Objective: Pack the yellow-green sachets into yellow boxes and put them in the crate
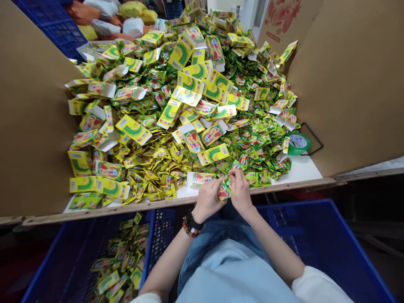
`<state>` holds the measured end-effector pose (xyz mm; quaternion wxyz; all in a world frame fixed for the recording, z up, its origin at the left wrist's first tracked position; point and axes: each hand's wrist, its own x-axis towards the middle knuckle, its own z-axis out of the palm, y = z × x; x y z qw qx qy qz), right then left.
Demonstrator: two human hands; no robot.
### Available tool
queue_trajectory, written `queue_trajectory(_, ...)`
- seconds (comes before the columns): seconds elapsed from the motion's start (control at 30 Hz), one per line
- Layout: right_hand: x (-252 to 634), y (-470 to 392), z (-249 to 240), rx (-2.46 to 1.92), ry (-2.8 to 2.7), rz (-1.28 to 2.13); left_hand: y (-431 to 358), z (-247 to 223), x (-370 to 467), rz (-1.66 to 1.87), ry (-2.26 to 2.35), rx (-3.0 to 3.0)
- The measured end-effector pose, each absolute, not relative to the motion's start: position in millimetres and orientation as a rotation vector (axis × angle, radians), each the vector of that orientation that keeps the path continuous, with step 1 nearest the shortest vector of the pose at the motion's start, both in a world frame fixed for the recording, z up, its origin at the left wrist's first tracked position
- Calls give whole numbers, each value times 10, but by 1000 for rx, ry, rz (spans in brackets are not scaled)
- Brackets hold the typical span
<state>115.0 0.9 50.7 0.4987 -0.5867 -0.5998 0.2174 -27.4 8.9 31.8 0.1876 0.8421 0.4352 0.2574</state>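
At the front edge of the table my left hand point(210, 200) is closed on a small green candy packet point(224, 191) with a red watermelon print. My right hand point(240, 191) grips the same packet from the other side, its thumb and finger pinched at the top. Just beyond my left fingers lies a small candy box point(202, 179) with its white end flap open; the hand partly covers it. Green candy packets point(259, 179) lie right of my right hand, and yellow packets point(160, 189) are heaped to the left.
Yellow-green candy boxes point(213, 155) lie over the heap. Cardboard walls point(353, 92) flank the table. Green tape point(298, 144) sits at right beside a black metal loop point(317, 136). Below are a blue crate point(151, 248) holding filled boxes and another blue crate point(341, 252).
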Motion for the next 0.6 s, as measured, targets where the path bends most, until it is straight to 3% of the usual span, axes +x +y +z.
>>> queue_trajectory(0.47, 1199, 47, 410, -1225, -816, 914, 92, 399, -219, 486, 1250, 2467)
queue_trajectory(0.6, 1115, -24, 380, -1233, -804, 802, 58, 393, -223, 587, 1226, 2367)
